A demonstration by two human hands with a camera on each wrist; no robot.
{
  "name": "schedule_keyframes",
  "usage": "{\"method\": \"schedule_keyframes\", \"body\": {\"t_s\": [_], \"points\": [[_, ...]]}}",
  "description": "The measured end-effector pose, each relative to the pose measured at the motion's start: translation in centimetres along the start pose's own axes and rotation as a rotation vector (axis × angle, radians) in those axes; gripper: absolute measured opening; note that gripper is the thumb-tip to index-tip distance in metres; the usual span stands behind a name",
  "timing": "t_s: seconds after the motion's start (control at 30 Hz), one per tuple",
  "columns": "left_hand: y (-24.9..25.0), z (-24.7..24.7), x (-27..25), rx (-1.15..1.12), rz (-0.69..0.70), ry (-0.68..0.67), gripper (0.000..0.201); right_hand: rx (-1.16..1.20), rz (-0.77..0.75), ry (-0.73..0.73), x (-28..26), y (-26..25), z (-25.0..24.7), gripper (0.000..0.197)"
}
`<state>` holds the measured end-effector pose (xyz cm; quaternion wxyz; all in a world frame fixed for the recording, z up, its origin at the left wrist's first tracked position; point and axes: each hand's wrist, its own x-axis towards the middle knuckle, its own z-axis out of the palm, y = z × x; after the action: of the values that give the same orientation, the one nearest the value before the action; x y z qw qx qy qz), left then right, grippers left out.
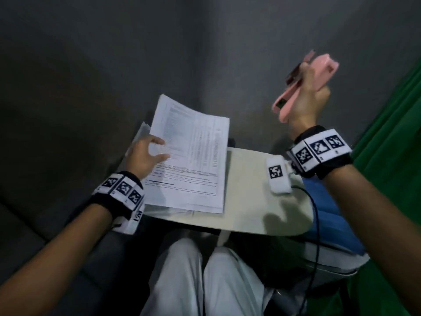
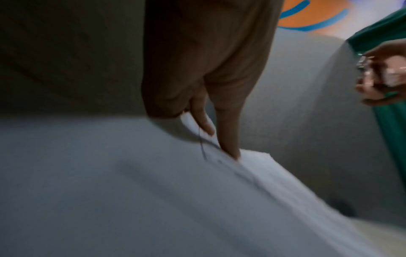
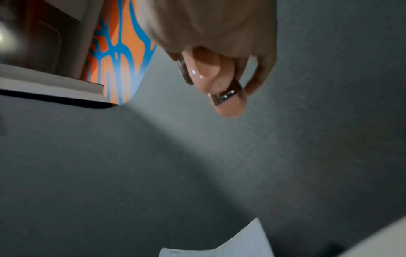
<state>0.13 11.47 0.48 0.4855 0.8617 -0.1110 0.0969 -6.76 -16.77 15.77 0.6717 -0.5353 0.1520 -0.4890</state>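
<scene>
A stack of printed white papers (image 1: pixel 193 156) lies on the left part of a small cream desk (image 1: pixel 255 201), overhanging its left edge. My left hand (image 1: pixel 145 153) holds the stack's left side, with the thumb on the top sheet and the fingers (image 2: pixel 228 139) curled under its edge (image 2: pixel 263 167). My right hand (image 1: pixel 307 99) is raised above the desk's right side and grips a pink stapler (image 1: pixel 303 85), seen close up as the stapler (image 3: pixel 217 81) with its metal mouth showing. A corner of the papers (image 3: pixel 241 243) shows far below it.
A grey wall (image 1: pixel 159 53) stands behind the desk. A green cloth (image 1: pixel 391 137) hangs at the right. A black cable (image 1: pixel 316 224) runs down over a blue seat (image 1: pixel 330 215). My legs in white trousers (image 1: pixel 205 281) are under the desk.
</scene>
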Motion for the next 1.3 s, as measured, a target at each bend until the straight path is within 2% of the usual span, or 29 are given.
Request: {"method": "schedule_keyframes", "body": {"t_s": [0.07,0.13,0.27,0.37,0.43,0.53,0.6,0.63,0.73,0.83,1.0,1.07,1.17,1.23,1.3], "points": [[-2.6,-1.2,1.0,0.114,-0.080,-0.118,0.056,-0.088,0.122,-0.052,-0.2,2.4,-1.9,0.019],[-4.6,-1.6,1.4,0.262,-0.131,-0.204,0.068,-0.216,0.270,-0.130,-0.7,5.2,-3.8,0.017],[-6.9,-1.1,1.5,0.533,-0.140,-0.303,0.073,-0.526,0.564,-0.296,-2.8,10.2,-7.1,0.009],[-7.1,-0.7,1.1,0.718,-0.127,-0.266,0.075,-0.645,0.656,-0.333,-3.7,12.4,-8.6,0.028],[-6.8,-0.6,0.7,0.825,-0.066,-0.245,0.072,-0.784,0.626,-0.347,-4.0,13.1,-9.0,0.041],[-6.7,-0.3,0.6,0.856,0.012,-0.387,0.055,-0.997,0.556,-0.378,-3.9,13.1,-9.6,0.037],[-6.6,-0.3,0.6,0.821,-0.037,-0.506,0.051,-1.113,0.557,-0.428,-3.4,13.2,-10.1,0.034],[-6.6,-0.2,0.5,0.817,-0.052,-0.521,0.047,-1.180,0.555,-0.443,-3.3,13.2,-10.1,0.034],[-6.1,0.2,-0.2,0.857,-0.147,-0.437,0.043,-1.326,0.535,-0.483,-3.0,13.3,-10.4,0.037],[-5.6,0.5,-1.5,0.898,-0.337,-0.280,0.069,-1.400,0.515,-0.497,-2.9,13.8,-10.6,0.045],[-4.5,1.4,-2.4,0.843,-0.555,-0.165,0.104,-1.513,0.502,-0.474,-3.1,13.9,-10.4,0.052],[-5.3,1.9,-2.0,0.775,-0.648,-0.174,0.115,-1.553,0.494,-0.472,-3.1,13.7,-10.3,0.051],[-7.5,2.1,-1.1,0.734,-0.723,-0.258,0.132,-1.566,0.505,-0.432,-3.0,13.4,-10.4,0.061],[-8.2,2.0,-1.1,0.732,-0.712,-0.300,0.133,-1.638,0.372,-0.450,-3.4,13.0,-10.1,0.067],[-7.7,1.8,-1.5,0.712,-0.675,-0.299,0.129,-1.607,0.115,-0.513,-4.1,13.0,-9.2,0.064]]}}
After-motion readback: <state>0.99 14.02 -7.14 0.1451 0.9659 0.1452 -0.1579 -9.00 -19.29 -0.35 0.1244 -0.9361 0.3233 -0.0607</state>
